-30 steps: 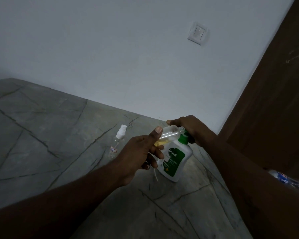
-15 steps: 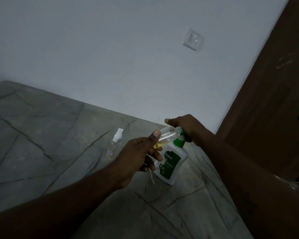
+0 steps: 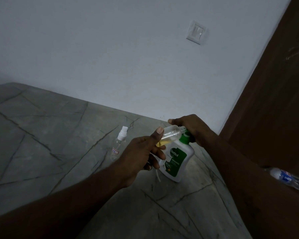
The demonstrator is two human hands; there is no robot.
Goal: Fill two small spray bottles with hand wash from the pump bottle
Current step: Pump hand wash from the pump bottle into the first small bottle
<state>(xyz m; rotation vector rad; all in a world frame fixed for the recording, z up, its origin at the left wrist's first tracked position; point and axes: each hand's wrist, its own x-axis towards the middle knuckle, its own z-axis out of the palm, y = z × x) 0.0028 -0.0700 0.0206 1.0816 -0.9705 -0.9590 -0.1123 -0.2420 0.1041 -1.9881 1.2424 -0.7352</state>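
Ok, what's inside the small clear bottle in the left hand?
A little yellowish liquid pooled at the lower end of the small bottle; the part toward the neck looks empty. The left hand covers the base, so the level is hidden.

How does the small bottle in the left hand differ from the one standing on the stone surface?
The held bottle lies tilted almost sideways in the left hand, neck at the pump bottle; the standing bottle is upright and untouched. The held bottle has no cap; the standing bottle wears its white spray top. Yellowish liquid pools in the held bottle; none shows in the standing bottle. Both are small and clear.
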